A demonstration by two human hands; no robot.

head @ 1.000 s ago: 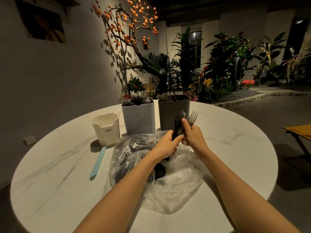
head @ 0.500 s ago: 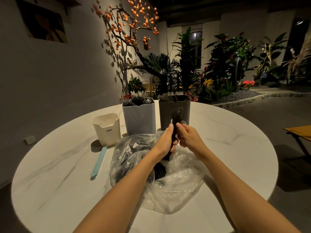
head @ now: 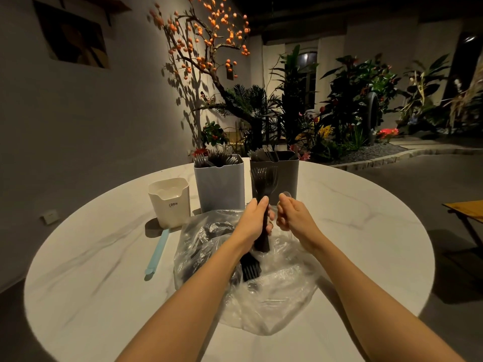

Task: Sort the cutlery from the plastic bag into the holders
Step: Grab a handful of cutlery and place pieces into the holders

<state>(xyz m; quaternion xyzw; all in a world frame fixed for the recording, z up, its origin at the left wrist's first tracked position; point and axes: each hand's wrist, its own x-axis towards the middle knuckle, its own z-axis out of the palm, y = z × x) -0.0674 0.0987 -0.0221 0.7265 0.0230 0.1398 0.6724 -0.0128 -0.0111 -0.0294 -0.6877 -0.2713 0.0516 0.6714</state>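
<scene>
The task looks partly done: the tall grey-blue holder (head: 219, 182) and dark grey holder (head: 283, 176) already carry cutlery, the crumpled clear plastic bag (head: 274, 291) on the tabletop (head: 366, 231) still keeps some, the left hand (head: 254, 222) grips a bundle of black plastic forks (head: 264, 184), and the right hand (head: 294, 215) pinches a clear plastic spoon (head: 286, 195).

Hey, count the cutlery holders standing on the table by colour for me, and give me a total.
Cream holder: 1
Light grey-blue holder: 1
Dark grey holder: 1
Total: 3 holders, in a row behind the plastic bag.
</scene>
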